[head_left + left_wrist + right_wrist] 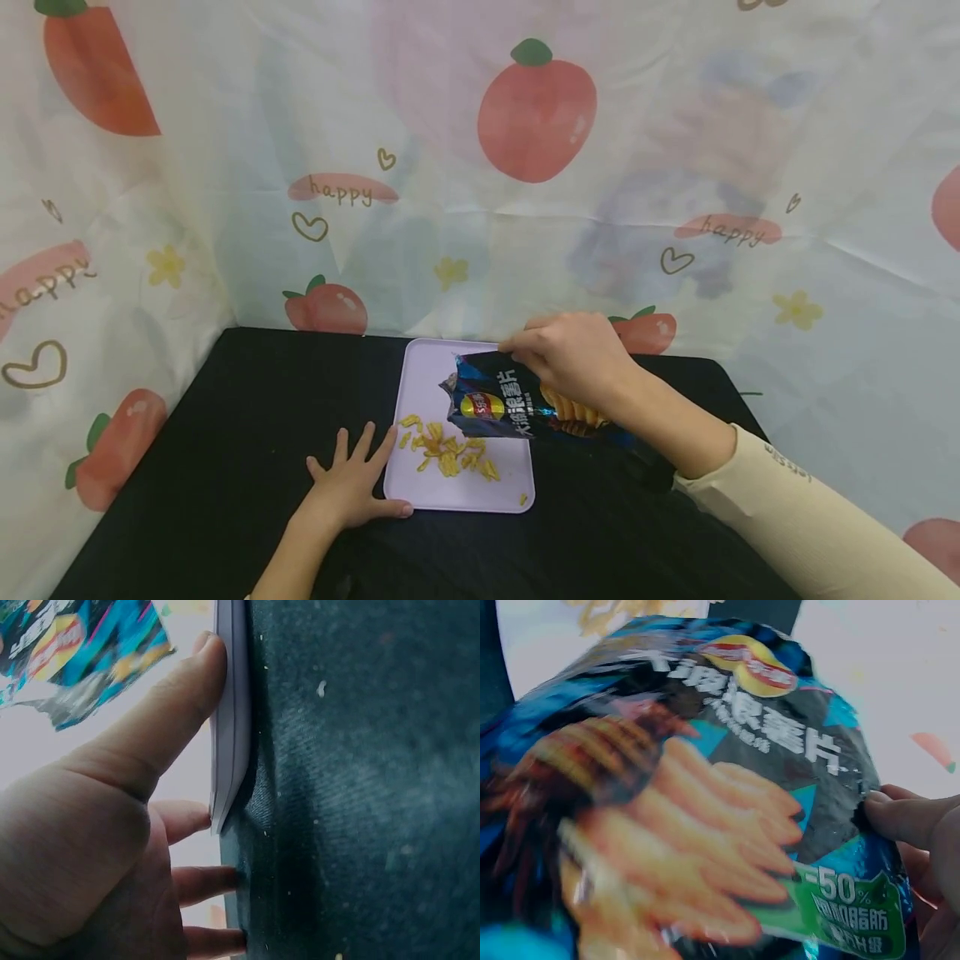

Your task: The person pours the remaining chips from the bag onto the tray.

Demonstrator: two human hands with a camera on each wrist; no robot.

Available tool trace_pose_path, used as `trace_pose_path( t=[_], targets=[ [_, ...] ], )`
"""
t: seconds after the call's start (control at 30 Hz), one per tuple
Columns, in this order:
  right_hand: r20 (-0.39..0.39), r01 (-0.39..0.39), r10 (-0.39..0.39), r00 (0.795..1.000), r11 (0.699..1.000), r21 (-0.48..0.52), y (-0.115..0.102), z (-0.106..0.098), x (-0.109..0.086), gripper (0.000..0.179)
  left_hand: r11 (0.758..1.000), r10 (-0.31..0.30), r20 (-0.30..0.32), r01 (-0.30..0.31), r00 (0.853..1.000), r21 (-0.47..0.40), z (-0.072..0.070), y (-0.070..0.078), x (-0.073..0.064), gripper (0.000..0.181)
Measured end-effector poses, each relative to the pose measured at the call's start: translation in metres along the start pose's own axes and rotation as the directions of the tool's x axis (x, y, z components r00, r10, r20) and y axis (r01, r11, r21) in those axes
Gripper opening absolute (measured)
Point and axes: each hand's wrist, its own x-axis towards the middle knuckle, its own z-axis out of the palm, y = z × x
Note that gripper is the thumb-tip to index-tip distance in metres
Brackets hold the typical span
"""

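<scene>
A black and blue bag of potato chips hangs tilted over a pale lilac tray, its torn end toward the left. My right hand pinches the bag along its upper edge; in the right wrist view the thumb presses on the bag's printed front. Broken potato chips lie scattered on the tray beneath. With fingers spread, my left hand rests at the tray's left side, thumb and a fingertip touching the rim. What is left inside the bag is hidden.
A black cloth covers the table on which the tray lies. Behind and to both sides hangs a pale curtain printed with fruit, hearts and lettering. One small chip piece lies at the tray's near right corner.
</scene>
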Motion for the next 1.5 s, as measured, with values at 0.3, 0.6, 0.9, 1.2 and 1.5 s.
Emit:
trace_pose_path(
  t=[0.3, 0.6, 0.9, 1.2, 1.5],
  targets=[
    [0.013, -0.007, 0.007, 1.000, 1.000, -0.010, -0.001, -0.006, 0.001, 0.016, 1.000, 0.003, 0.000, -0.003, 1.000, -0.005, 0.000, -0.001, 0.000, 0.117],
    [0.005, 0.008, -0.008, 1.000, 1.000, 0.008, 0.000, -0.008, 0.000, 0.015, 1.000, 0.005, -0.003, -0.005, 1.000, -0.008, -0.002, 0.000, -0.001, 0.116],
    [0.014, 0.006, -0.006, 1.000, 1.000, -0.019, -0.001, -0.010, -0.001, 0.016, 1.000, 0.003, 0.002, -0.003, 1.000, 0.002, -0.002, 0.000, -0.001, 0.117],
    [-0.006, 0.023, -0.023, 1.000, 0.999, -0.036, -0.001, -0.010, -0.001, 0.016, 1.000, -0.006, 0.006, 0.006, 1.000, -0.002, 0.001, -0.001, 0.000, 0.117],
    [-0.012, 0.023, -0.023, 1.000, 0.999, -0.030, -0.001, -0.011, -0.002, 0.016, 1.000, -0.010, -0.007, 0.010, 1.000, -0.004, 0.004, -0.001, 0.002, 0.116]
  ],
)
